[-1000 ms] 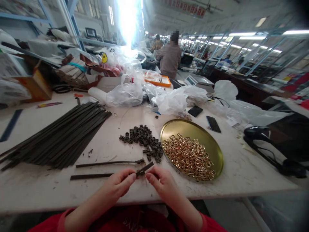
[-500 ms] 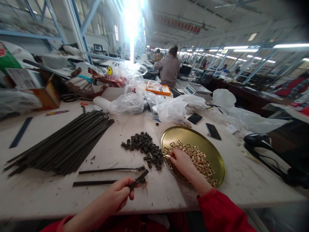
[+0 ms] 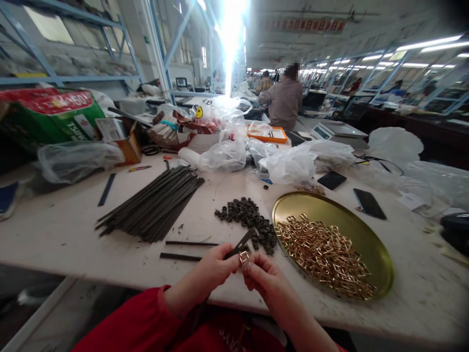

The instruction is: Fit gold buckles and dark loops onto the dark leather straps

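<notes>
Your left hand (image 3: 216, 268) pinches a dark strap (image 3: 242, 243) in its fingers. Your right hand (image 3: 269, 278) pinches a small gold buckle (image 3: 244, 257) just beside the strap, above the desk (image 3: 120, 259) near the round tray (image 3: 340, 215).

Beyond the grip lie plastic bags (image 3: 293, 164) and an orange tray (image 3: 269, 139); right of the grip, a phone (image 3: 369, 203) and a dark device (image 3: 456, 227), perhaps a scanner.
</notes>
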`<state>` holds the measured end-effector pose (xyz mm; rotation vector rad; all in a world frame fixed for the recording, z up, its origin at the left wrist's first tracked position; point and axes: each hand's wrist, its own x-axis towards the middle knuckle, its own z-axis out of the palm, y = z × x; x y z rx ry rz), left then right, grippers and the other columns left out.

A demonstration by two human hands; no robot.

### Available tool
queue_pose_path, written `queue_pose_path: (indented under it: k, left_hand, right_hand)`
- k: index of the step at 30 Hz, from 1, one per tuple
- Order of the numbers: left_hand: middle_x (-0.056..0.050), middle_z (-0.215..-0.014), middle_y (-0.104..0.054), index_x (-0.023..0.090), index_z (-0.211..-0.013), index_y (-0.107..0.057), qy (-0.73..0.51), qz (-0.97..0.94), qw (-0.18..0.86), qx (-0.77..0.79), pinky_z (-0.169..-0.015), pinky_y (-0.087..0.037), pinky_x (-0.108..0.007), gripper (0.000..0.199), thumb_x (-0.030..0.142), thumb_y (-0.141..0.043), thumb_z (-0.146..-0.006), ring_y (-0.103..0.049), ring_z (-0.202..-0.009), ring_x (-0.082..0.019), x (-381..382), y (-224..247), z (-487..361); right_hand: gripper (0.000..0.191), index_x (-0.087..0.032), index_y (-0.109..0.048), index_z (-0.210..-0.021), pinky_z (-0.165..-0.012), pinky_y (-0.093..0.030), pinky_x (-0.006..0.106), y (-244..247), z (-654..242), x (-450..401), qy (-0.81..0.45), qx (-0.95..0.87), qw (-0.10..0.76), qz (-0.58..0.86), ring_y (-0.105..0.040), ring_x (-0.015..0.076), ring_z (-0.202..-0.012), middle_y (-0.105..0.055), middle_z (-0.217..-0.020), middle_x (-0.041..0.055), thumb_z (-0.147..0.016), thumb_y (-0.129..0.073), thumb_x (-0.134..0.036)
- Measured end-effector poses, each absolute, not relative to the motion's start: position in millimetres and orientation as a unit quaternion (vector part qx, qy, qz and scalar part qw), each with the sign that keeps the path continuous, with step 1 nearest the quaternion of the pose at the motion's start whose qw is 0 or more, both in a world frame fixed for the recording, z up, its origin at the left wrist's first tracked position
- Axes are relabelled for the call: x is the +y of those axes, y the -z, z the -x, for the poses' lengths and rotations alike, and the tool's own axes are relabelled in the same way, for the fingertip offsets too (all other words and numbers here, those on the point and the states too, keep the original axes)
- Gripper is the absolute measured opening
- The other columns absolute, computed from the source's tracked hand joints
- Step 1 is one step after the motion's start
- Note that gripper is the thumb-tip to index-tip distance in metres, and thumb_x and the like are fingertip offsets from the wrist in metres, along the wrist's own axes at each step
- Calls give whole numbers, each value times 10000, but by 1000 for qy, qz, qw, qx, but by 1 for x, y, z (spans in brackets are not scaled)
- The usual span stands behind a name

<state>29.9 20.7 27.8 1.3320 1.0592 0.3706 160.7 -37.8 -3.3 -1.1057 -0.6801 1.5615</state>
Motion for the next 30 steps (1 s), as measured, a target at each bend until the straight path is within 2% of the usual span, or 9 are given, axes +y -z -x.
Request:
queue_pose_path:
  k: [4, 7, 13, 16, 20, 25, 30]
  left_hand:
    - [84, -558, -367, 167, -733, -458, -128, -581, 657, 463, -368, -196, -169, 121, 285, -481, -723, -267, -430, -49, 18, -29, -23]
    - [78, -578, -380, 161, -761, -469, -130, -581, 656, 464, -370, -211, -168, 160, 318, -480, -731, -285, -440, -53, 17, -27, -23]
    - [75, -558, -389, 161, -704, -477, -117, -607, 636, 462, -382, -207, -173, 174, 333, -486, -728, -298, -443, -59, 18, -25, -24]
    - [77, -534, -387, 156, -677, -490, -113, -642, 604, 458, -406, -217, -186, 168, 315, -478, -731, -286, -439, -60, 19, -27, -23]
    - [60, -546, -424, 146, -661, -517, -114, -691, 569, 431, -449, -244, -193, 162, 282, -471, -737, -345, -494, -78, 21, -23, -23]
    - [52, -571, -433, 129, -742, -577, -112, -698, 568, 421, -461, -264, -190, 195, 285, -463, -762, -360, -523, -87, 23, -20, -27]
    - [53, -564, -432, 147, -680, -530, -97, -702, 563, 426, -480, -296, -195, 222, 328, -457, -786, -368, -515, -90, 26, -32, -29]
  right_hand:
    - [273, -167, -520, -655, -516, -320, 219, 10, -155, -39, -640, -286, 533, 475, -402, 87, -514, -504, -567, -34, -691, -675, -388]
    - [276, -173, -511, -656, -513, -322, 223, 14, -152, -40, -621, -281, 549, 485, -399, 88, -506, -492, -561, -39, -698, -660, -401]
    - [316, -174, -520, -666, -482, -344, 220, 13, -152, -37, -602, -323, 523, 510, -437, 93, -509, -506, -576, -34, -644, -693, -438]
    - [357, -180, -525, -705, -450, -349, 216, 13, -155, -34, -586, -334, 527, 518, -452, 95, -503, -511, -590, -36, -607, -712, -468]
    - [362, -178, -537, -743, -455, -377, 219, 15, -158, -33, -586, -333, 531, 513, -470, 94, -510, -525, -608, -35, -606, -718, -460]
    - [361, -176, -571, -847, -489, -403, 229, 19, -159, -34, -570, -335, 563, 496, -486, 93, -515, -553, -613, -35, -629, -719, -423]
    - [331, -182, -598, -837, -506, -424, 239, 20, -162, -33, -564, -305, 602, 476, -503, 88, -501, -595, -647, -27, -620, -740, -386]
